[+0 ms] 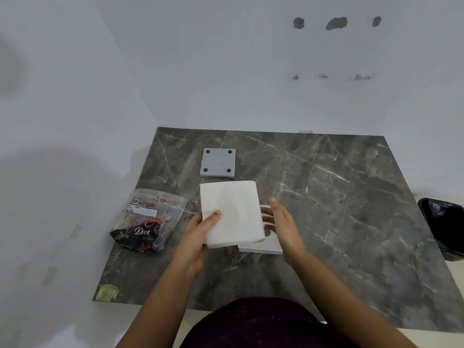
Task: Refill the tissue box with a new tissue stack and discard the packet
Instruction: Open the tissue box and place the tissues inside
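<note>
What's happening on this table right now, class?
A person holds a white tissue stack in the left hand, above a white box part. The right hand is open beside it. An empty packet lies to the left, a grey base behind, a black bin at right.

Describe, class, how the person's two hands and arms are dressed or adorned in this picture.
Both forearms are bare: no sleeve reaches them in view. The left hand and right hand wear no gloves, and no rings, watch or bracelet can be seen. The only clothing visible is dark maroon fabric at the bottom edge.
</note>
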